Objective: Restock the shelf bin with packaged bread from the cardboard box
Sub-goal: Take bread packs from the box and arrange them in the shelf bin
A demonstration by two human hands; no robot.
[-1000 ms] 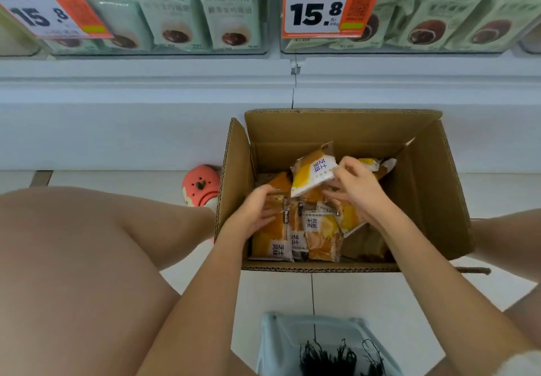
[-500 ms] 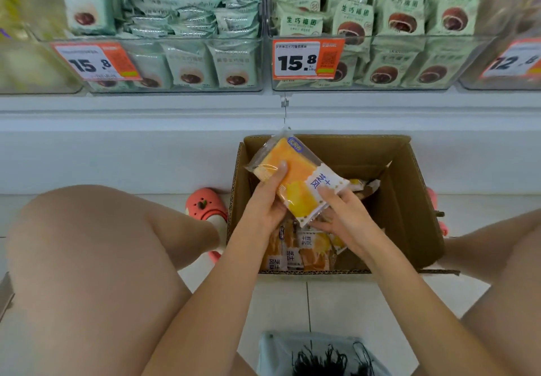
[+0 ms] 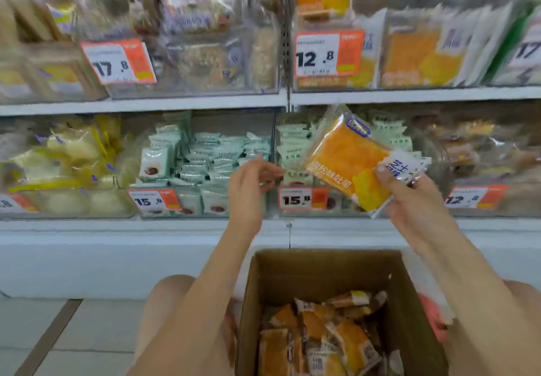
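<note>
Fingers (image 3: 386, 182) of the right hand (image 3: 415, 200) are curling round the lower corner of an orange-and-white bread packet (image 3: 351, 162), thumb pressing its printed face, and are holding it tilted in front of the middle shelf. The left hand (image 3: 248, 188), which half a second ago was steadying the same packet above the box, is now hanging apart from it with fingers loosely bent and nothing in them. The packet is now clear of the cardboard box (image 3: 330, 276) and up at shelf height, so the restock appears to be at its carrying step, with placement not yet made.

Matching orange packets are standing in the clear shelf bin (image 3: 415, 53) on the shelf above, behind a 12.8 price tag (image 3: 328, 53); this is probably the destination, though blur is making the wrappers hard to compare. Directly behind the packet, pale green packs (image 3: 210, 153) are filling the middle bins. The white shelf edge (image 3: 409, 94) is lying between packet and upper bin, so the lift will likely need to go up and over the bin's front wall. More packets (image 3: 322, 334) are waiting in the box on the floor below, between the person's knees.
</note>
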